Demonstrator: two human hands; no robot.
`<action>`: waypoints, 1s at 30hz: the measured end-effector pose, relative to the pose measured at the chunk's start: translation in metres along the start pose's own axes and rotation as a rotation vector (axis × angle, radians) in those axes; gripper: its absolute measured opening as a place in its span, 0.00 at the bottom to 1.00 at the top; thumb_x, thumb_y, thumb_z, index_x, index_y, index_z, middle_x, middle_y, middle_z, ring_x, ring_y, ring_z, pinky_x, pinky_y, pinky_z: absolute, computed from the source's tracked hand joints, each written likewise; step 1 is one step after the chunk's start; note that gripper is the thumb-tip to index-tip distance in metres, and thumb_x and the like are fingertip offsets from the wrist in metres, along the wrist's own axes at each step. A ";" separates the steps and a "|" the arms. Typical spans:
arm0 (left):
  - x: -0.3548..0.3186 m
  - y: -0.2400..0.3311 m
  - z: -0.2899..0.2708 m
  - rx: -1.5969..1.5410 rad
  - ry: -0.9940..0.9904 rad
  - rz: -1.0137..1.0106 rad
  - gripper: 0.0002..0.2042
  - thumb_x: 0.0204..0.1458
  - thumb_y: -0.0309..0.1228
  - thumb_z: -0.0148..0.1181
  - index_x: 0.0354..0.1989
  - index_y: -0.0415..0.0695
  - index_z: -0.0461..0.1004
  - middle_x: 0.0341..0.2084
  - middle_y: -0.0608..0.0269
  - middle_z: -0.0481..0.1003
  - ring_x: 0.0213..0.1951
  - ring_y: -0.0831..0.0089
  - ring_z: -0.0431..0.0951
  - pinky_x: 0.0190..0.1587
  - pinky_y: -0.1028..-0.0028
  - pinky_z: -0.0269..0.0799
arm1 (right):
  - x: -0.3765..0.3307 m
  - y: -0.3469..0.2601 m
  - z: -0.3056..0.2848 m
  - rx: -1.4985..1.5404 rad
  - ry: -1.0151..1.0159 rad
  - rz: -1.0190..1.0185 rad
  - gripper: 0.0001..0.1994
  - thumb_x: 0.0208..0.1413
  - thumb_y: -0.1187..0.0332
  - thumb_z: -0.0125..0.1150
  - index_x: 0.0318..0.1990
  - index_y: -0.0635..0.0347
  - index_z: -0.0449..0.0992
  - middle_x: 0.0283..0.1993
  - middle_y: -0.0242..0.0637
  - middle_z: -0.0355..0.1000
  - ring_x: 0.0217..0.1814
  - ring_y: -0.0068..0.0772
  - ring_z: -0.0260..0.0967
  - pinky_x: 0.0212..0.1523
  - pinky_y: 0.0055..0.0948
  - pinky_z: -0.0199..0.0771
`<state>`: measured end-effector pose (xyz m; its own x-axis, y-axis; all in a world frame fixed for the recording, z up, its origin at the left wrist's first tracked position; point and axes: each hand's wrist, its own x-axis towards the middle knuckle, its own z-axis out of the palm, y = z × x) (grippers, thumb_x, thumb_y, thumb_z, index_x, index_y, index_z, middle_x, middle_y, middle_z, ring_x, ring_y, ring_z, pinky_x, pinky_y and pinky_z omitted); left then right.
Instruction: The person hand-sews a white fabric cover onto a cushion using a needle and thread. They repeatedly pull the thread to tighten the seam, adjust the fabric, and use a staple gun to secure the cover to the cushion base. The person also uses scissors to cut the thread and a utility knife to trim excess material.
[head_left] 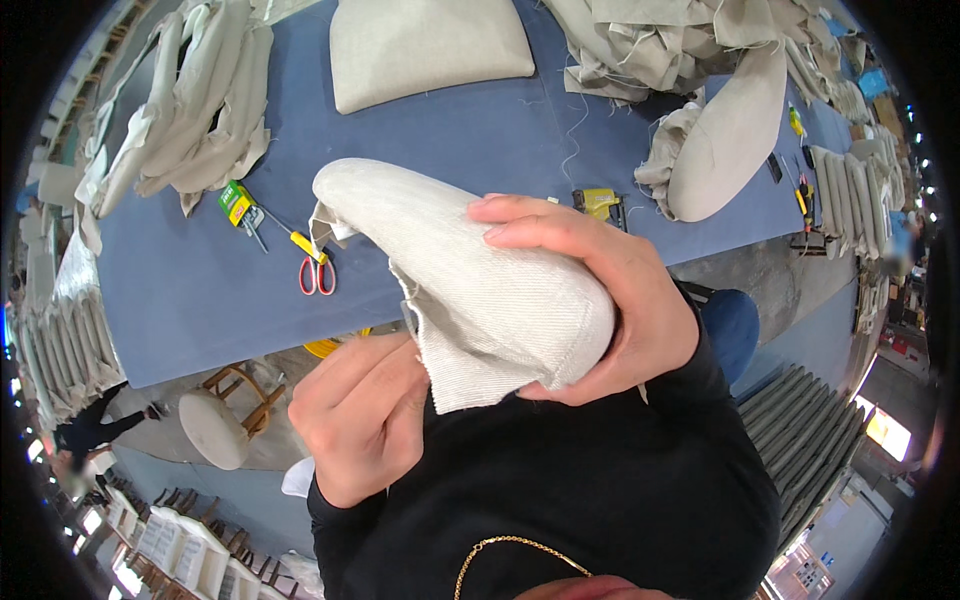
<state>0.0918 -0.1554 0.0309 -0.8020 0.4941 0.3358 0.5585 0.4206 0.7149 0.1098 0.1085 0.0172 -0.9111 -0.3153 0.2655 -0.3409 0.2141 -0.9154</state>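
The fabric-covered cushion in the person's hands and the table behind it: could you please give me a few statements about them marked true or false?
1. Both hands hold the pale fabric-covered cushion. True: the right hand wraps over it and the left hand grips the loose fabric edge below.
2. The scissors have blue handles. False: the handles are red.
3. The scissors lie on the blue table. True.
4. The left hand holds the yellow staple gun. False: it lies on the table, beyond the right hand.
5. The person wears white sleeves. False: the sleeves are black.
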 end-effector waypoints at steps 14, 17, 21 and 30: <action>-0.021 -0.001 0.000 -0.054 0.048 -0.003 0.15 0.37 0.13 0.71 0.38 0.35 0.84 0.27 0.54 0.81 0.26 0.62 0.80 0.30 0.70 0.75 | -0.006 -0.009 0.018 -0.121 0.045 0.022 0.43 0.32 0.66 0.81 0.65 0.59 0.76 0.69 0.49 0.73 0.71 0.52 0.72 0.67 0.42 0.74; -0.025 -0.006 -0.001 -0.072 0.069 -0.025 0.14 0.39 0.13 0.70 0.38 0.35 0.84 0.27 0.54 0.81 0.26 0.62 0.80 0.30 0.70 0.75 | -0.007 -0.009 0.016 -0.104 0.059 0.032 0.43 0.31 0.68 0.81 0.65 0.61 0.76 0.69 0.51 0.74 0.71 0.52 0.72 0.69 0.43 0.73; -0.029 -0.004 0.005 -0.124 0.128 -0.052 0.13 0.40 0.13 0.70 0.37 0.36 0.85 0.27 0.54 0.81 0.26 0.63 0.80 0.30 0.70 0.74 | -0.006 -0.007 0.018 -0.090 0.069 0.023 0.45 0.30 0.70 0.81 0.65 0.63 0.75 0.68 0.53 0.74 0.72 0.53 0.72 0.70 0.43 0.73; -0.022 -0.002 0.006 -0.169 0.110 0.000 0.12 0.40 0.14 0.72 0.36 0.35 0.84 0.27 0.55 0.81 0.24 0.62 0.79 0.28 0.70 0.74 | -0.003 -0.013 0.028 -0.126 0.046 0.034 0.45 0.29 0.69 0.82 0.65 0.61 0.76 0.69 0.53 0.73 0.72 0.54 0.72 0.69 0.43 0.73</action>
<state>0.1093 -0.1626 0.0185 -0.8254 0.4043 0.3941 0.5225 0.2824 0.8045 0.1231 0.0810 0.0197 -0.9313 -0.2634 0.2516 -0.3335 0.3388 -0.8798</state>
